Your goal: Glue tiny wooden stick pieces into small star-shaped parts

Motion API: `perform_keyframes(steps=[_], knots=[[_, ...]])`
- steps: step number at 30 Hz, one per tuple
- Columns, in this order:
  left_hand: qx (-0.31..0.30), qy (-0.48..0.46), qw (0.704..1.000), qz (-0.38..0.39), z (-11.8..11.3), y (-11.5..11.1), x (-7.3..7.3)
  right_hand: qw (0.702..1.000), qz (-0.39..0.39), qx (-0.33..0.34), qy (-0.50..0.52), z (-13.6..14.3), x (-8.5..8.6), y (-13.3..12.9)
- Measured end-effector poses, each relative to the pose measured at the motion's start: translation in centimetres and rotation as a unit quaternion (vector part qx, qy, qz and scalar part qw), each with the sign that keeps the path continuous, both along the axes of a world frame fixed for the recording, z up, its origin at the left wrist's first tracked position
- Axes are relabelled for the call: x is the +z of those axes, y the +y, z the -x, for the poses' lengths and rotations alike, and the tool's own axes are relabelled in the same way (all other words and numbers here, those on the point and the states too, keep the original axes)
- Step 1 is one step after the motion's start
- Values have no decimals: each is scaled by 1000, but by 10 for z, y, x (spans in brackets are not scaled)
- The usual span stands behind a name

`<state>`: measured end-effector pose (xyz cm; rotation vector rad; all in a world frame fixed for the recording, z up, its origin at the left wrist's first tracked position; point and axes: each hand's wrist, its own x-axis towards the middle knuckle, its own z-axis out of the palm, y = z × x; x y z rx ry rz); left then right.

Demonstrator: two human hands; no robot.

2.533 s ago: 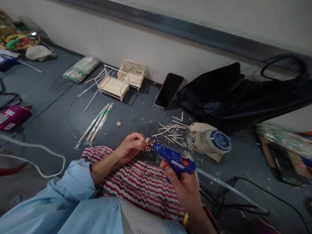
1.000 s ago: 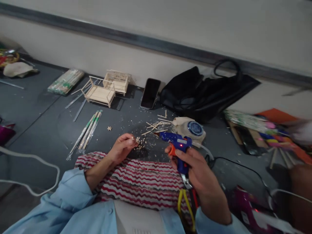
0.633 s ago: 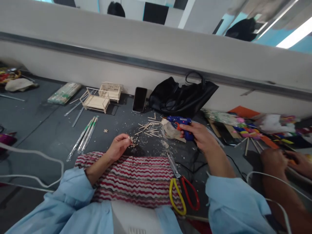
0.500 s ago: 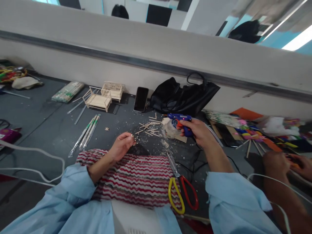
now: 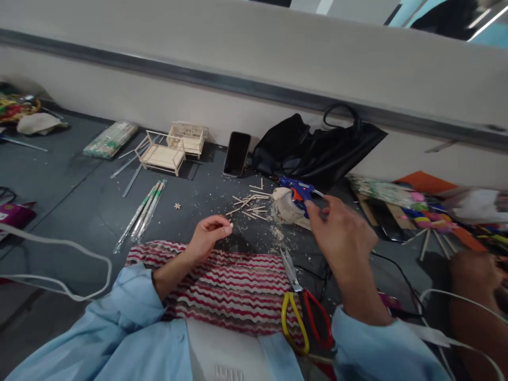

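My left hand [image 5: 208, 237] pinches a small pale wooden piece [image 5: 230, 225] above the edge of a red-and-white striped cloth [image 5: 234, 286]. The blue glue gun [image 5: 296, 188] rests on a whitish, lumpy holder [image 5: 284, 206]. Beside its handle is my right hand [image 5: 343, 225], fingers apart and nothing in them. Loose short sticks [image 5: 252, 203] and crumbs lie between the hands. Scissors [image 5: 293, 275] with one yellow and one red handle lie over the cloth's right edge. A small flower-shaped piece [image 5: 177, 206] is on the table to the left.
Two miniature stick furniture pieces [image 5: 162, 156], a phone [image 5: 237, 153] and a black bag [image 5: 313, 151] stand along the wall. Wrapped stick bundles [image 5: 145, 214] lie left. A white cable [image 5: 91, 254] loops at left. Another person's hand [image 5: 474, 272] is at the far right.
My right hand has let go of the glue gun, which now sits on the holder, and has drawn back to the right. My left hand still pinches the small piece. The view has tilted down.
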<state>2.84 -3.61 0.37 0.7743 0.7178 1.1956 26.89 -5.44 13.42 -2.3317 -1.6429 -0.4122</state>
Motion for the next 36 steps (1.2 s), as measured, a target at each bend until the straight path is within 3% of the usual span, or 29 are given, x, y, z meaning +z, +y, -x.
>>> perform_keyframes(steps=[2, 4, 8, 12, 19, 23, 36], knots=[[9, 40, 998, -57, 4, 1, -1, 991, -93, 74, 53, 13, -7, -20], [15, 82, 989, -118, 8, 0, 0, 967, -105, 156, 172, 30, -18, -36], [15, 193, 950, -245, 13, -2, 4, 893, -24, 252, 371, 59, -44, -45], [32, 278, 895, -347, 14, -4, 8, 856, 11, 277, 437, 69, -62, -36], [75, 359, 810, -459, 11, -2, 9, 844, 32, 296, 445, 72, -72, -33], [81, 397, 776, -484, 11, -1, 7, 847, 48, 281, 449, 74, -77, -33], [82, 435, 738, -510, 13, -3, 2, 856, 71, 259, 442, 78, -80, -31]])
